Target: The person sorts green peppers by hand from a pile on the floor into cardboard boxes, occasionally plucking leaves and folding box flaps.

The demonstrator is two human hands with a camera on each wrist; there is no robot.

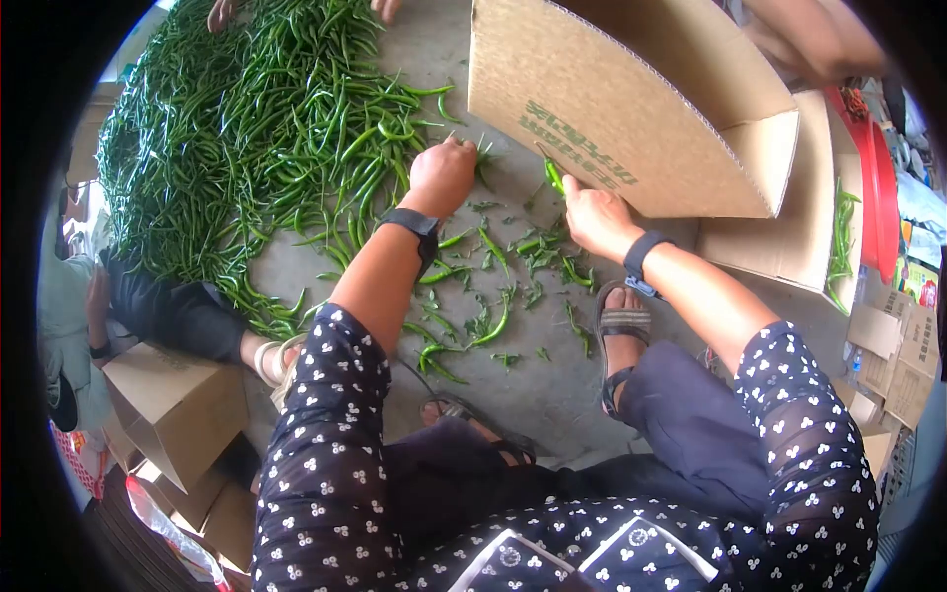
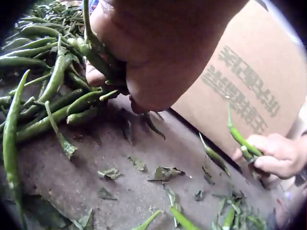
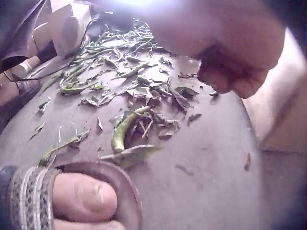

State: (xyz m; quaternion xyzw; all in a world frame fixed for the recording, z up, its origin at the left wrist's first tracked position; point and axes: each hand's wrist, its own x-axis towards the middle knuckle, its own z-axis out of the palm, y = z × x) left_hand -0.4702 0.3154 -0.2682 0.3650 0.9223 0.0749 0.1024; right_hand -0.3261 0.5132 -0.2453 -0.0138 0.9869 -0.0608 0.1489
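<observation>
Curled fingers of my left hand [image 1: 442, 180] hold green chili peppers [image 2: 98, 60] at the right edge of a big pile of chili peppers [image 1: 266, 138]. Stems poke out of that grip in the left wrist view. My right hand [image 1: 598, 219] pinches green chili peppers [image 1: 554, 178] in front of the tall cardboard box [image 1: 671, 118]; one points up past the fingers in the left wrist view. Seen from the right wrist, the right hand [image 3: 230, 52] has its fingers curled under, and its peppers are hidden. Loose chili peppers [image 1: 498, 321] and torn leaves [image 1: 533, 294] lie on the floor between my feet and the pile.
A lower cardboard box [image 1: 774, 247] with a few peppers on its flap stands at right, beside a red tub [image 1: 873, 187]. Another person's sandaled foot [image 1: 271, 360] and a carton [image 1: 182, 400] are at left. Other people's hands [image 1: 385, 8] show at the top. My sandaled foot [image 1: 621, 335] is near the scraps.
</observation>
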